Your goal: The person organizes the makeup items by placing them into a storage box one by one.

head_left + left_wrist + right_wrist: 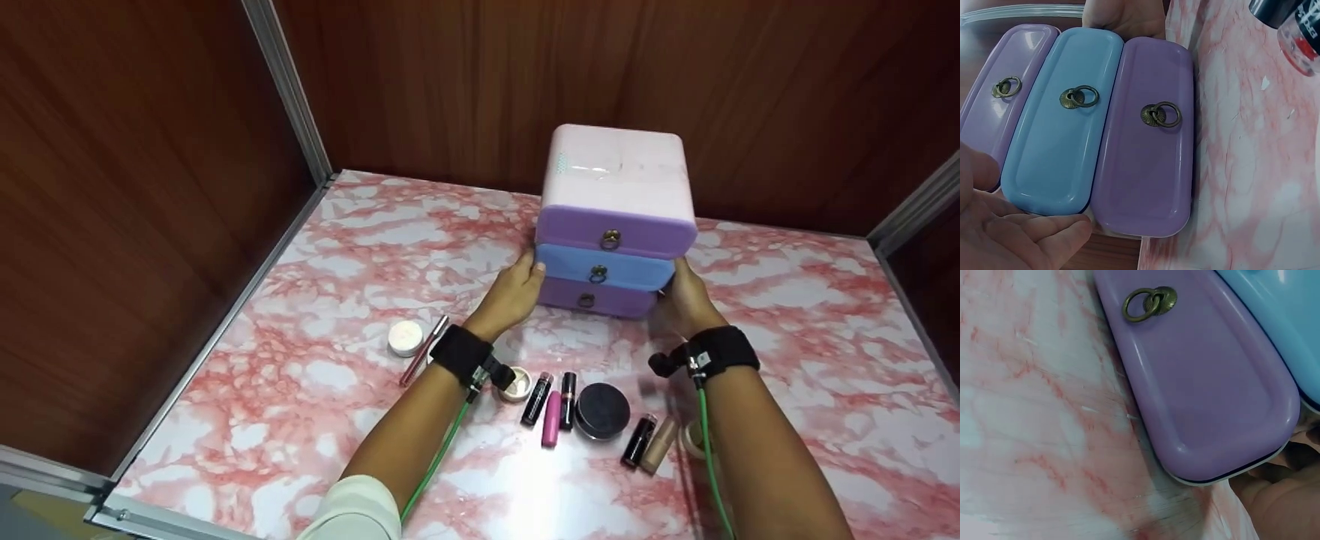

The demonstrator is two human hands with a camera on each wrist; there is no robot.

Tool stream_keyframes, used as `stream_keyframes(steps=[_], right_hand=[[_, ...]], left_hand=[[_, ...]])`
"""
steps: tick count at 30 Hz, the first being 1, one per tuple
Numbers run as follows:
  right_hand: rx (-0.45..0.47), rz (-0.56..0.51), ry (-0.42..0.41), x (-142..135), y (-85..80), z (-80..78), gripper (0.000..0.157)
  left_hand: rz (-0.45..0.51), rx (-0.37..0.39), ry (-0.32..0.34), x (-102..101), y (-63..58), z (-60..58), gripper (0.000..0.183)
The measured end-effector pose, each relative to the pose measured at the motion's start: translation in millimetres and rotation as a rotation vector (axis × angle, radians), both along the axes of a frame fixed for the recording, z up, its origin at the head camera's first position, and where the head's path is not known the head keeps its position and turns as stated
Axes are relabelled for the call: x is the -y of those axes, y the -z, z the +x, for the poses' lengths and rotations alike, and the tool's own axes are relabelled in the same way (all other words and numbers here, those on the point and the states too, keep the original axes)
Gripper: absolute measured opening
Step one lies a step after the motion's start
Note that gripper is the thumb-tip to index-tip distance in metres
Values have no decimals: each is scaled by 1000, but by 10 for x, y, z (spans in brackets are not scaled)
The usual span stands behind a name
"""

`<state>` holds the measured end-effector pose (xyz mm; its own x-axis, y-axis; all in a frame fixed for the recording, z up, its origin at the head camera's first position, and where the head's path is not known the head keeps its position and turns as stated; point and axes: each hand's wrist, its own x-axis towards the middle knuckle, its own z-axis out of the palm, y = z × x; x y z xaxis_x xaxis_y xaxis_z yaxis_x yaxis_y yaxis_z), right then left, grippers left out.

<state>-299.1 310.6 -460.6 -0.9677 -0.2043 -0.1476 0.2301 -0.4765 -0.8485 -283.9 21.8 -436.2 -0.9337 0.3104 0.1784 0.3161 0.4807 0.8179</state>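
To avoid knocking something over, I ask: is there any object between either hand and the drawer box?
Nothing visible: the left hand and right hand are at opposite sides of the drawer box. The black round container lies nearer the person.

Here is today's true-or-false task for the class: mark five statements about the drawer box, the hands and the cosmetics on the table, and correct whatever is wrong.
1. The left hand and the right hand are at opposite sides of the drawer box. True.
2. The middle drawer is purple. False: it is blue.
3. The middle drawer carries a ring pull. True.
4. The pink tube rests on top of the drawer box. False: it lies on the table.
5. In the head view, the round black container is to the right of the pink tube. True.
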Motion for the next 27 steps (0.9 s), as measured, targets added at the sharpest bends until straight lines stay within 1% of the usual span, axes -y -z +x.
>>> stream_keyframes(steps=[3, 5, 10, 14, 16, 17, 18, 19, 21, 24, 26, 27], right_hand=[[-3, 5, 14, 16, 16, -3, 51], [3, -12, 27, 31, 23, -19, 48], [18, -86, 42, 61, 9, -44, 39], [55, -118, 40, 66, 0, -45, 39], [56, -100, 54, 52, 5, -42, 40], [58, -80, 61, 36, 9, -34, 41], [38, -33, 75, 16, 9, -24, 41], [18, 28, 93, -8, 7, -11, 42], [-30, 182, 117, -53, -14, 32, 48], [-110, 380, 158, -106, -89, 125, 57], [-149, 417, 203, -114, -170, 208, 60], [-160, 410, 251, -105, -214, 251, 58]], left_hand=[[20, 12, 6, 5, 15, 0, 51], [40, 15, 14, 10, 28, -10, 51], [67, 26, 33, 19, 32, -43, 51], [85, 49, 32, 16, 31, -54, 51], [103, 59, 39, 14, 39, -65, 52], [111, 66, 44, 13, 43, -68, 52], [115, 75, 51, 13, 47, -71, 53], [118, 83, 58, 14, 51, -74, 53], [113, 98, 63, 19, 50, -80, 54], [100, 87, 46, 43, 20, -93, 55], [96, 55, 26, 73, -24, -112, 55], [94, 36, 15, 93, -52, -127, 55]])
